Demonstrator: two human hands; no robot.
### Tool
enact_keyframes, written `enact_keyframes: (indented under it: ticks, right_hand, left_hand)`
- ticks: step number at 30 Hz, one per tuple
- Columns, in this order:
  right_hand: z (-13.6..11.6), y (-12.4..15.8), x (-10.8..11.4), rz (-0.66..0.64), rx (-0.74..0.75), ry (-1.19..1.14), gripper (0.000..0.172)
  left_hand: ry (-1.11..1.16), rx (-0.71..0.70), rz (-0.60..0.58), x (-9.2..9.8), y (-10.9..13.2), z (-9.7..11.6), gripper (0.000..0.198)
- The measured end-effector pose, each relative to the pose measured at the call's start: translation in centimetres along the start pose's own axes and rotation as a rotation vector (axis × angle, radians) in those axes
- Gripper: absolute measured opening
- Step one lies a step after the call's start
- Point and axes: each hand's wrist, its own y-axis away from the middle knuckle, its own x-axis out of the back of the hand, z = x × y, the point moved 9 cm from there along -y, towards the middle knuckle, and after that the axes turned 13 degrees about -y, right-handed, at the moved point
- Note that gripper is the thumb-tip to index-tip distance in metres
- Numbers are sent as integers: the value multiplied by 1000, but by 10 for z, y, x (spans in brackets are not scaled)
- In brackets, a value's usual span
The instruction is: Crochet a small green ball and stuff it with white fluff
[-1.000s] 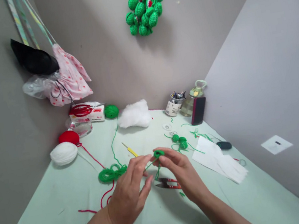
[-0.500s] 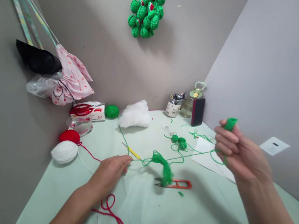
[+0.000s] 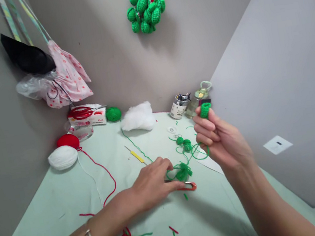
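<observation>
Green crocheted piece, small and cup-like [image 3: 205,110], sits up in the person's right hand [image 3: 225,140], raised above the right side of the worktop [image 3: 151,220], thumb and fingers pinched firmly on it. A thin loop of green yarn [image 3: 194,156] hangs below that hand. Near the worktop's middle, I see the left hand [image 3: 153,181] down low, thumb and forefinger parted around orange-handled metal thread snips [image 3: 194,186]; whether it grips them, I can't tell. A loose green yarn bundle [image 3: 184,171] lies just beside its fingertips. Toward the back edge lie a slim yellow-handled crochet hook [image 3: 136,156] and a fluffy white wad of stuffing [image 3: 139,117]. Round red [image 3: 68,141] and white [image 3: 63,158] yarn balls sit side by side near the back left corner.
</observation>
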Motion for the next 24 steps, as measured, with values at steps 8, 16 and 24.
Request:
enact_keyframes:
  ticks: [8,16,24]
  right_hand:
    - [-54,-1,-25,-47,219,10,20]
    - [-111,12,78,244,459,-93,40]
    - [-136,32,153,448,565,-70,22]
  left_hand:
    - [141,-44,-78,22,-8,-7,31]
    - [201,127,16,117,43,-118,58]
    - [94,230,221,146,59,-177,53]
